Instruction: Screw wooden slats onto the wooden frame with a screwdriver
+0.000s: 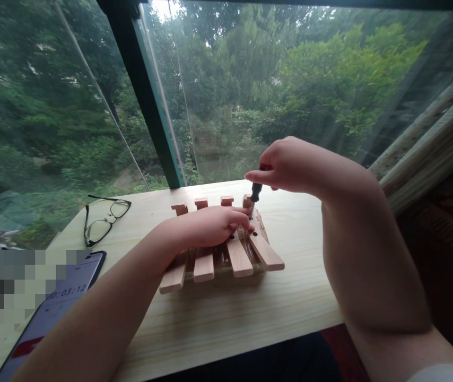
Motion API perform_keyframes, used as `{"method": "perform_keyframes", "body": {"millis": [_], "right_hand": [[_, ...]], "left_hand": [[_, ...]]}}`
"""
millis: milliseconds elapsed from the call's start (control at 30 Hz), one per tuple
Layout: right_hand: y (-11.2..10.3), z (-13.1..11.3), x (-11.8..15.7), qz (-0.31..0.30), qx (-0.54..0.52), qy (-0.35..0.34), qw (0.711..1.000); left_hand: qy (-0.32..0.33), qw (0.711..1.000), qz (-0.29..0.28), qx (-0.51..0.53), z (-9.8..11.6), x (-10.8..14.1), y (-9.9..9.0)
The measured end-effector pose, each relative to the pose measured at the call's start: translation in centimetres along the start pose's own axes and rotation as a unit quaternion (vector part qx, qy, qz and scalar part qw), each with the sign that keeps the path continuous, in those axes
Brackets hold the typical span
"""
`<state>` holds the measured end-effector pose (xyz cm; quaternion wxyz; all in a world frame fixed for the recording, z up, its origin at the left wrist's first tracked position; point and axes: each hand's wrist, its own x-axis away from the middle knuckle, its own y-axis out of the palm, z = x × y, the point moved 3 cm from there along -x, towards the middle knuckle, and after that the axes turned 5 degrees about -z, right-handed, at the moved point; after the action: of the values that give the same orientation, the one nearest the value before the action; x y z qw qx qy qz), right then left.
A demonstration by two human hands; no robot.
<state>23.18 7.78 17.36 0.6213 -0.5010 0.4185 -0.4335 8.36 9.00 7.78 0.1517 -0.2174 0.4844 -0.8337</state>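
Note:
A small wooden slatted assembly (205, 265) lies on the table, its several pale slats pointing toward me and notched ends showing at the far side. My left hand (214, 225) lies across it, palm down, with the fingertips gripping around the rightmost slat (268, 253). Dark holes or screw heads show on that slat. My right hand (286, 164) is closed round the black handle of a screwdriver (255, 191). The screwdriver stands nearly upright, its shaft reaching down to the rightmost slat beside my left fingertips. My left hand covers the middle of the assembly.
The light wooden table (290, 297) stands against a large window with a dark green frame (142, 90). Black-rimmed glasses (98, 222) lie at the left. Nearer me is a phone (65, 292) showing a timer, partly behind my left forearm. A curtain (429, 122) hangs at the right.

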Motion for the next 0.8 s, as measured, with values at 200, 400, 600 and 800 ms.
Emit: {"method": "perform_keyframes", "body": {"millis": [200, 400, 600, 800], "right_hand": [[1.0, -0.2, -0.9, 0.038, -0.017, -0.014, 0.999], [0.7, 0.2, -0.2, -0.034, 0.000, -0.005, 0.999], [0.4, 0.2, -0.2, -0.026, 0.014, 0.055, 0.998], [-1.0, -1.2, 1.7, 0.052, -0.015, -0.039, 0.998]], "left_hand": [[-0.009, 1.000, 0.003, -0.004, 0.2, 0.1, -0.1], [-0.001, 1.000, 0.002, 0.005, 0.3, 0.0, -0.1], [-0.008, 1.000, -0.002, 0.012, 0.2, 0.0, -0.1], [0.001, 1.000, -0.003, 0.009, 0.5, 0.0, 0.0]]}}
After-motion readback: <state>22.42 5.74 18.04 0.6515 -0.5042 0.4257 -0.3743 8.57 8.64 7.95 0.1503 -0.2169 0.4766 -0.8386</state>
